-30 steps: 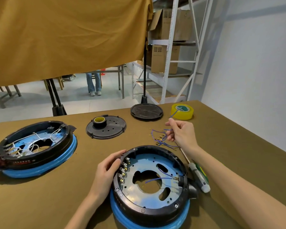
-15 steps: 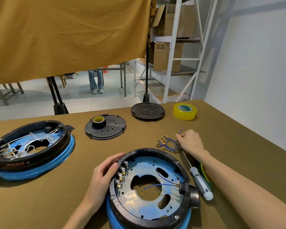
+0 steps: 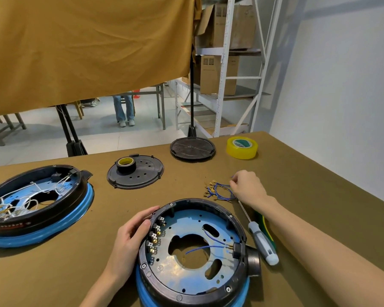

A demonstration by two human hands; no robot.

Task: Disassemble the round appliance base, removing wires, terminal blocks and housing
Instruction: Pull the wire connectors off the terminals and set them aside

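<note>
The round appliance base (image 3: 211, 291), a black housing on a blue ring, lies open in front of me. A row of terminal blocks (image 3: 155, 235) sits inside its left wall. Two blue wires (image 3: 208, 247) still run to a black connector on its right side. My left hand (image 3: 131, 235) grips the left rim, thumb on top. My right hand (image 3: 248, 189) rests on the table behind the base, fingers curled onto a pile of loose blue wires (image 3: 217, 191) with brass ends; one wire end sticks up from its fingertips.
A grey-handled screwdriver (image 3: 262, 242) lies right of the base, over a yellow-green tool. A second base (image 3: 36, 202) with white wires sits far left. Behind are a black cover plate (image 3: 142, 178) with a tape roll (image 3: 125, 165), a black disc (image 3: 192, 149) and yellow tape (image 3: 242, 147).
My right hand came down from holding the blue wires raised and set them on the table behind the base. My left hand stayed on the rim.
</note>
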